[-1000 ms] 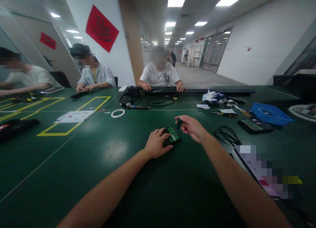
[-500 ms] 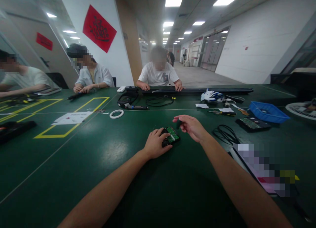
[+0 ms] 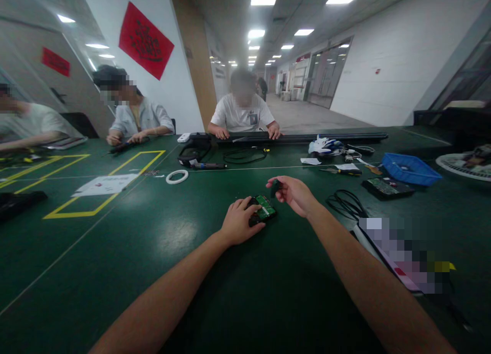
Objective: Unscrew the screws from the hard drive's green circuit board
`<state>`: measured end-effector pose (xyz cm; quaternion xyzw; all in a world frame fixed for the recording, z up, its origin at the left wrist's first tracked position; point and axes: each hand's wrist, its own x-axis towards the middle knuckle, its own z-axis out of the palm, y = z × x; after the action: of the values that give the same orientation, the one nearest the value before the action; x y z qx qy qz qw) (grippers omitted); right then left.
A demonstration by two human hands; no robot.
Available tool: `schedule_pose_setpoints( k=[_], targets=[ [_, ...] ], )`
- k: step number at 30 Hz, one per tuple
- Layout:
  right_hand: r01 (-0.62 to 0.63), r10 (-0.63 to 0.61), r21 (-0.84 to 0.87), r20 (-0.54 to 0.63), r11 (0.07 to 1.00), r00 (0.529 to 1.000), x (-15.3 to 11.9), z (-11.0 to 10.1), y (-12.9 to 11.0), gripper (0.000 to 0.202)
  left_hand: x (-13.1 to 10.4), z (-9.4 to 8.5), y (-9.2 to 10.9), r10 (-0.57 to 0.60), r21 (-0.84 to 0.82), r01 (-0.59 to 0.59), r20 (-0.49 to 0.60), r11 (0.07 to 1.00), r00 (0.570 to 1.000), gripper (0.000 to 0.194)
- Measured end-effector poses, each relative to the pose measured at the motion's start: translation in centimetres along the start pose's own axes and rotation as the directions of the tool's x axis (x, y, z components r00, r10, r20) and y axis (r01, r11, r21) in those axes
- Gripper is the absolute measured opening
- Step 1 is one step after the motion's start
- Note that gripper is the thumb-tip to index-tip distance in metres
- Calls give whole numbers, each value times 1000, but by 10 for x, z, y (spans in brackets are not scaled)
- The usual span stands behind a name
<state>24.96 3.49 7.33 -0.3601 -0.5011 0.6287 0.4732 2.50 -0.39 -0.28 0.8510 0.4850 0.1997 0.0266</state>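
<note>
**Board unit [image 3: 267, 208] braced on green table [image 3: 95, 277]**

Head view: left hand [image 3: 238, 223] grips unit's left side, presumably to steady it. Right hand [image 3: 294, 194] pinches dark handle [image 3: 274, 188] near its far right corner, likely for fingertip control.

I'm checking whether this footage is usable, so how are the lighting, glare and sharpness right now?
Head view: ceiling lights glare; a hazy bright reflection on the green table; foreground dark; wide-angle stretching at the edges; fine detail on the circuit board too soft to read.
</note>
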Motion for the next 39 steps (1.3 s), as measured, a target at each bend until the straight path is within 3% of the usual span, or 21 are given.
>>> schedule_pose_setpoints(
  k=[7,15,22,30,39],
  targets=[
    [38,-37,-28,37,999,999,-2,1,1,26,0,2,-2,15,-9,-15,-9,1000,1000,60],
    [121,-126,-272,-1,955,992,0,-3,0,22,0,4,-3,5,-11,-5,-6,1000,1000,59],
    [165,-206,-386,-68,908,976,1,-1,-1,18,0,4,-3,9,-17,-9,-4,1000,1000,60],
    [126,-164,-302,-102,945,981,0,1,-4,17,0,5,-3,8,-16,-8,-18,1000,1000,60],
    [84,-95,-241,-36,967,995,-1,1,-2,24,0,3,-1,7,-22,-8,-22,1000,1000,60]
  ],
)
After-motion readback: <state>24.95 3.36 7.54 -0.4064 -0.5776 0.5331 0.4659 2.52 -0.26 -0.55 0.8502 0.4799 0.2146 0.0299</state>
